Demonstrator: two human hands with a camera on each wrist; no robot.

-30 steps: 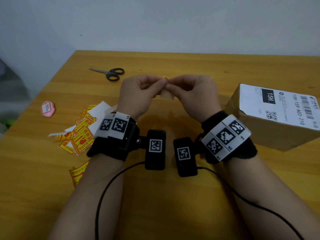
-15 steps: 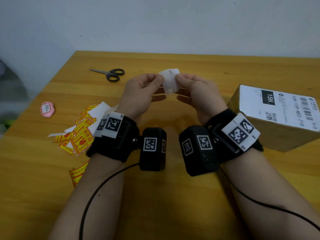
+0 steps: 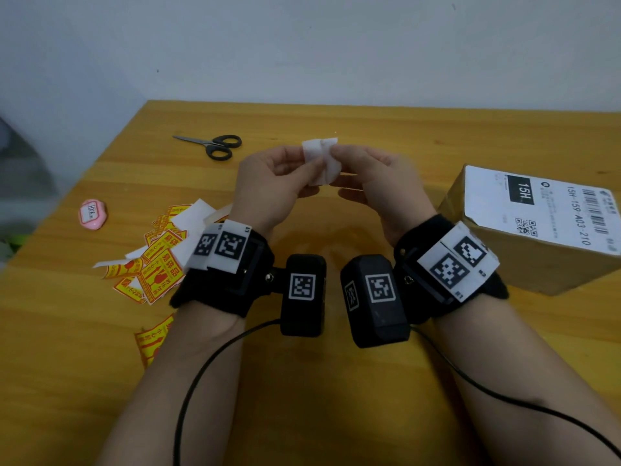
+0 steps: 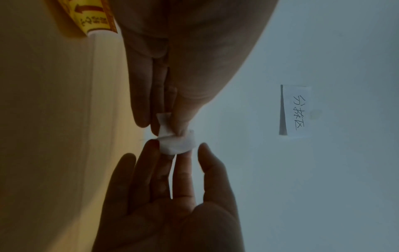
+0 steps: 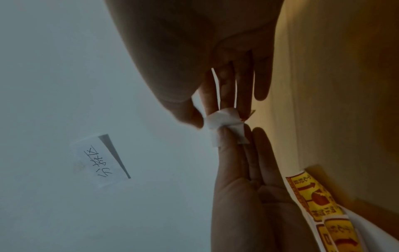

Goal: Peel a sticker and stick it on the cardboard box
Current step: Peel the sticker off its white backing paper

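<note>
Both hands are raised over the middle of the table, fingertips meeting on one small sticker [image 3: 321, 161] whose white backing faces the head camera. My left hand [image 3: 311, 168] pinches its left edge between thumb and forefinger. Against the right edge, my right hand [image 3: 337, 153] pinches it too, other fingers loosely spread. In the wrist views the white sticker [image 4: 177, 143] [image 5: 224, 122] looks creased at the pinch, with thin white edges running back along the right hand's fingers. The cardboard box [image 3: 537, 264], white shipping label on top, sits on the table to the right of my right wrist.
A pile of yellow-and-red warning stickers [image 3: 158, 267] and white backing scraps lies left of my left wrist, with one more sticker [image 3: 153, 341] nearer me. Black scissors [image 3: 218, 146] lie at the back left and a pink object [image 3: 92, 213] near the left edge. A handwritten note [image 4: 295, 110] hangs on the wall.
Both wrists have rolled outward and the hands lifted a little. The sticker, nearly hidden between the fingers a second ago, now shows its white back. The box stays put.
</note>
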